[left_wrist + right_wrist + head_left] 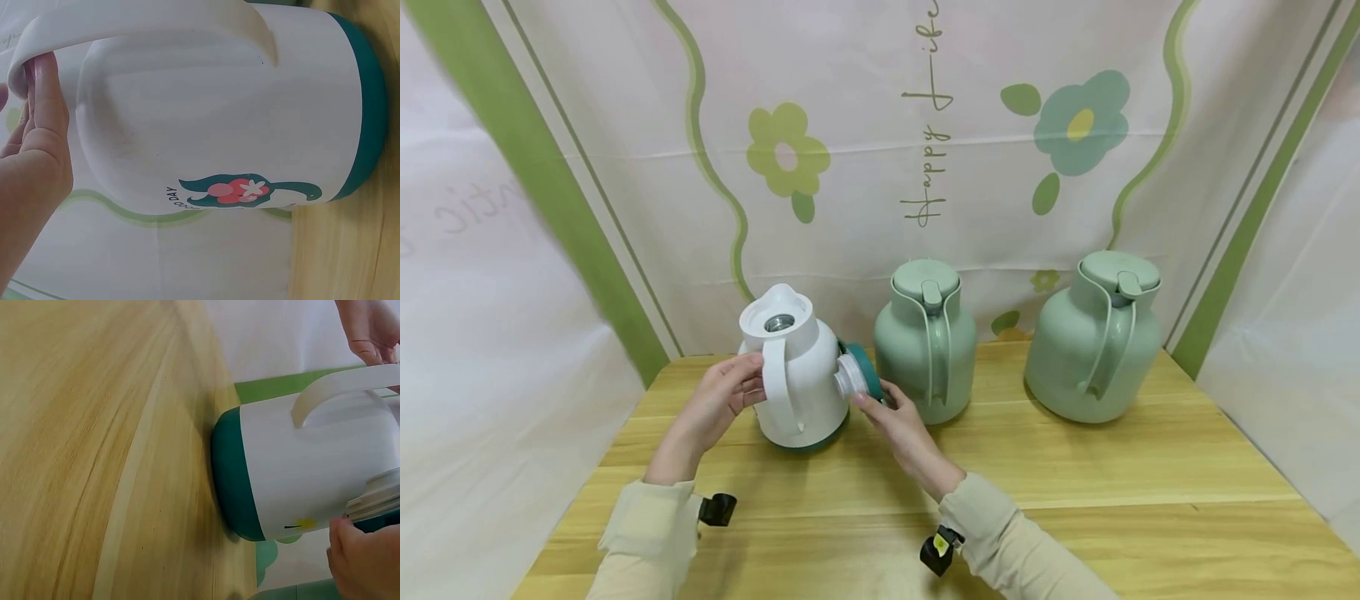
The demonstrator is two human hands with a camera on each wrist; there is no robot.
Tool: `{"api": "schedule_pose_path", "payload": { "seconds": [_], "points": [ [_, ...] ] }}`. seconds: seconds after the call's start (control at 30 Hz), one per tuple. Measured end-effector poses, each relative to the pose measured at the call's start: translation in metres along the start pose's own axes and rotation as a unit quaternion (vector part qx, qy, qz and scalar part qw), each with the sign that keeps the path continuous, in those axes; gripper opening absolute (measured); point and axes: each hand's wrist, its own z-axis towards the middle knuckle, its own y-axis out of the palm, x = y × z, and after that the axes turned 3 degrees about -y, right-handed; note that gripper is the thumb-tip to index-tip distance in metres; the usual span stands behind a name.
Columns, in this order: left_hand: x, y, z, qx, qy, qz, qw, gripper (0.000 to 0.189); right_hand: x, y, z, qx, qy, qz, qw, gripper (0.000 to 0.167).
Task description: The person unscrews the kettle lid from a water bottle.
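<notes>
A white vacuum jug (816,379) with a teal base stands upright on the wooden table, its mouth (779,322) uncovered and showing a metal inside. My left hand (722,396) grips its handle (777,383) near the top; in the left wrist view the fingers (47,100) pass through beneath the handle. Right of the jug, my right hand (904,421) holds a teal-topped lid (868,371) by its edge, tilted sideways with its white ribbed plug (850,377) facing the jug. A flower print (237,189) decorates the jug's side.
Two pale green jugs with lids on stand at the back, one close behind the right hand (927,342) and one farther right (1093,342). A printed cloth (865,125) hangs behind the table (1112,492).
</notes>
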Motion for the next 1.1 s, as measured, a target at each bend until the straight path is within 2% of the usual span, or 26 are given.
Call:
{"api": "schedule_pose_path", "payload": {
  "seconds": [0.17, 0.4, 0.87, 1.1],
  "points": [
    [-0.001, -0.0003, 0.0005, -0.008, 0.003, -0.014, 0.9999, 0.025, 0.0021, -0.0005, 0.0004, -0.015, 0.001, 0.026, 0.9996, 0.055],
    [-0.0003, 0.0005, -0.0009, -0.002, -0.004, -0.011, 0.9999, 0.025, 0.0046, -0.0024, -0.0009, -0.035, 0.006, 0.033, 0.9988, 0.058],
    [-0.0014, 0.0013, -0.0048, 0.015, -0.028, 0.022, 0.9992, 0.026, 0.0086, -0.0027, -0.0017, -0.01, -0.003, -0.049, 0.9987, 0.059],
    [-0.001, 0.0025, -0.0048, 0.017, -0.028, 0.02, 0.9993, 0.026, 0.01, -0.0029, -0.0034, 0.004, -0.005, -0.087, 0.9962, 0.052]
  ]
}}
